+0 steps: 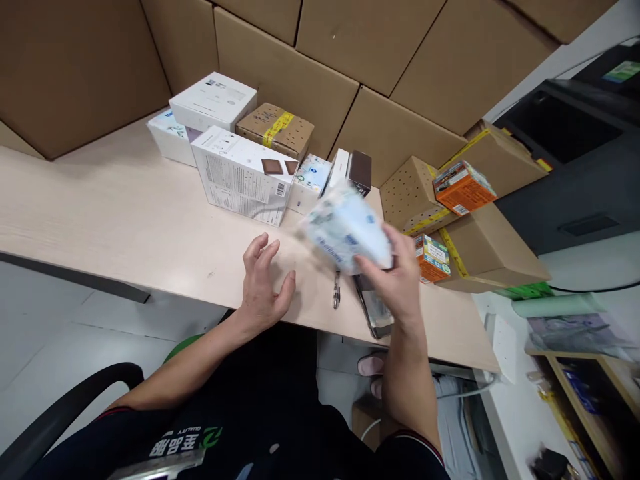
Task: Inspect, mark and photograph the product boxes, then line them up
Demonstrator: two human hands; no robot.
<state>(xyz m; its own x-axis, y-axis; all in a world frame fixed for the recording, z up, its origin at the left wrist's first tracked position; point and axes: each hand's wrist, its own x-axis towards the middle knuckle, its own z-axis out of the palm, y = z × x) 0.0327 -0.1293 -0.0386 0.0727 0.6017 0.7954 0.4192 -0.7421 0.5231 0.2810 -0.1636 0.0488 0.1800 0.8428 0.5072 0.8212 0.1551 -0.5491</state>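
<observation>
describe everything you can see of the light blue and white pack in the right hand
The light blue and white pack looks like soft plastic wrap, with darker blue print and a greyish-green pattern toward its left end. Motion blur hides the lettering. It is tilted above the table, gripped at its right end by the right hand; the left hand is apart from it.

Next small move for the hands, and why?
I'd probably bring the left hand over to support the free end of the pale blue pack. The right hand grips only one end, while the left looks empty and open close by. The pack is blurred, so its exact tilt is hard to tell.
</observation>
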